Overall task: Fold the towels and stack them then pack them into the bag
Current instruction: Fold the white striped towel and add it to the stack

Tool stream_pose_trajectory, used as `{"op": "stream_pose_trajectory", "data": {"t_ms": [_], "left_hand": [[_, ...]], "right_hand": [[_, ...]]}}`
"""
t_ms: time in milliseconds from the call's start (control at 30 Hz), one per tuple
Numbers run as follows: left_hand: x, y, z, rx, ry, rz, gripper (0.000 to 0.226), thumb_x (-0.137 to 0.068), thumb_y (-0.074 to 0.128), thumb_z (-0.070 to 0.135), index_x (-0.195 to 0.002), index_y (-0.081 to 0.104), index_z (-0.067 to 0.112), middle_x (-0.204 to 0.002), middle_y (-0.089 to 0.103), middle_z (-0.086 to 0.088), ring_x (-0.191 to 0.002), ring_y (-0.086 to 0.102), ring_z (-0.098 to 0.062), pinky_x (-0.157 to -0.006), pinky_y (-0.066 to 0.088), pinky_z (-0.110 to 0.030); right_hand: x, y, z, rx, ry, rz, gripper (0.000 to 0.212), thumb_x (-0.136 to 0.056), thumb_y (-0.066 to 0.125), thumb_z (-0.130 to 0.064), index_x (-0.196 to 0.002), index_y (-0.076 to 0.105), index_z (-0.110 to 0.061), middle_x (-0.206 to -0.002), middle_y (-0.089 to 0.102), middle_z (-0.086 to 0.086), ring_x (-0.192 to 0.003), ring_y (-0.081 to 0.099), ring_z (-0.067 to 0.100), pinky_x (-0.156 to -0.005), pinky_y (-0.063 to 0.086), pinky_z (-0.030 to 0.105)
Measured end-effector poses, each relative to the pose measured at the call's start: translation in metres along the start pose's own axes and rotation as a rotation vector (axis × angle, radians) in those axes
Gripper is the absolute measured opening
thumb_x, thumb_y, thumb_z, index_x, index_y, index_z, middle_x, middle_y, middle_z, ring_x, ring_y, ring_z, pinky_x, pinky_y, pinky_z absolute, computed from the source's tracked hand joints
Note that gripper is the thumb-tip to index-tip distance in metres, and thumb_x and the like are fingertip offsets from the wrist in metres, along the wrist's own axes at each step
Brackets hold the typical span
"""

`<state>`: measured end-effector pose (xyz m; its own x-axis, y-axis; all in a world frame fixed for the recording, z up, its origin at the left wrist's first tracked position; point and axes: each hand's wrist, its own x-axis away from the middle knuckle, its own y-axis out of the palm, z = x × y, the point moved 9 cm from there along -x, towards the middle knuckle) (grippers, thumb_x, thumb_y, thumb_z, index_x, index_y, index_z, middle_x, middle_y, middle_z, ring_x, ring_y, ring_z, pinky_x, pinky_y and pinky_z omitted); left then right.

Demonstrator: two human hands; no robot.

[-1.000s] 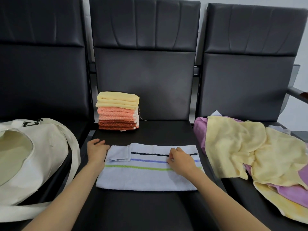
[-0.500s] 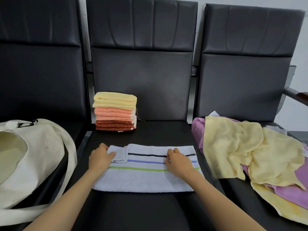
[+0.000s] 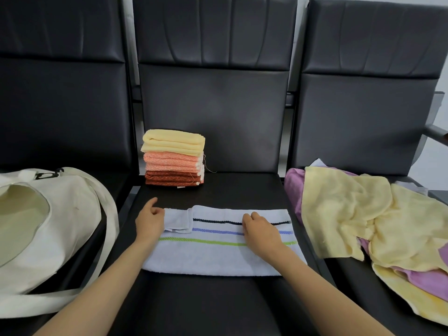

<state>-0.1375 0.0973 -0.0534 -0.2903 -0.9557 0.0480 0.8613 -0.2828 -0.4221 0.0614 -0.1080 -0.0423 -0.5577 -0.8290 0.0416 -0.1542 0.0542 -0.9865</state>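
Three black padded chairs (image 3: 213,112) stand against a pale wall (image 3: 438,166).

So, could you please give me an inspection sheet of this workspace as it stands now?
Surface: black seat of the middle chair, bearing the work.
Job's things: striped towel flat, left end folded over; folded stack behind it; open bag on left seat; unfolded towels heaped on right seat.
Clutter: nothing seen.
Grips: left hand loosely curled at the towel's left end; right hand curled on the stripes, pinch unclear.
Cables: nothing seen.
Surroundings: black chair backs; pale wall.
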Motion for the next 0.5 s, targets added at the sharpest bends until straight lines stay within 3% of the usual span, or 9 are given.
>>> {"op": "stream_pose_trajectory", "data": {"t_ms": [67,133,200,300,400,500], "left_hand": [[-0.001,0.006,-0.004,-0.07,-0.034,-0.058,0.037,-0.097,0.05,0.011,-0.133,0.054,0.008,-0.119,0.061,-0.011,-0.12,0.053,-0.027,-0.096,0.037,-0.03],[-0.003,0.011,-0.007,-0.185,-0.038,-0.095,0.039,-0.095,0.057,0.017,-0.131,0.053,0.003,-0.123,0.058,-0.015,-0.115,0.054,-0.029,-0.09,0.039,-0.031],[-0.006,0.015,-0.01,-0.286,-0.019,-0.102,0.043,-0.09,0.064,0.024,-0.125,0.052,0.001,-0.118,0.057,-0.017,-0.106,0.056,-0.029,-0.081,0.04,-0.031],[-0.009,0.015,-0.008,-0.422,0.033,-0.076,0.027,-0.089,0.065,0.03,-0.101,0.057,0.007,-0.108,0.056,-0.012,-0.089,0.056,-0.024,-0.07,0.04,-0.031],[-0.006,0.01,0.005,-0.463,0.15,-0.018,0.025,-0.088,0.066,0.029,-0.077,0.049,0.015,-0.087,0.051,-0.005,-0.077,0.051,-0.021,-0.061,0.036,-0.029],[0.001,0.012,0.019,-0.474,0.224,-0.02,0.025,-0.089,0.064,0.025,-0.078,0.043,0.016,-0.07,0.049,-0.001,-0.064,0.049,-0.018,-0.053,0.032,-0.029]], "right_hand": [[0.001,0.002,-0.018,-0.144,-0.095,-0.008,0.017,-0.096,0.042,-0.013,-0.11,0.053,-0.01,-0.101,0.048,0.003,-0.101,0.051,0.024,-0.071,0.039,0.031],[0.0,0.002,-0.04,-0.329,-0.145,-0.038,0.021,-0.097,0.046,-0.02,-0.111,0.058,-0.011,-0.105,0.053,0.002,-0.099,0.053,0.02,-0.08,0.043,0.03],[-0.006,0.004,-0.061,-0.449,-0.151,-0.064,0.025,-0.098,0.048,-0.026,-0.114,0.06,-0.012,-0.105,0.054,0.002,-0.095,0.052,0.016,-0.086,0.044,0.029],[-0.022,0.015,-0.094,-0.5,-0.143,-0.121,0.032,-0.097,0.051,-0.03,-0.122,0.057,-0.011,-0.106,0.055,0.004,-0.102,0.054,0.02,-0.09,0.043,0.031],[-0.038,0.029,-0.101,-0.526,0.002,-0.14,0.036,-0.095,0.052,-0.038,-0.116,0.056,-0.01,-0.114,0.06,0.009,-0.109,0.054,0.026,-0.089,0.046,0.037],[-0.044,0.036,-0.101,-0.494,0.106,-0.138,0.051,-0.091,0.051,-0.053,-0.117,0.054,-0.009,-0.118,0.059,0.009,-0.114,0.052,0.027,-0.088,0.044,0.037]]}}
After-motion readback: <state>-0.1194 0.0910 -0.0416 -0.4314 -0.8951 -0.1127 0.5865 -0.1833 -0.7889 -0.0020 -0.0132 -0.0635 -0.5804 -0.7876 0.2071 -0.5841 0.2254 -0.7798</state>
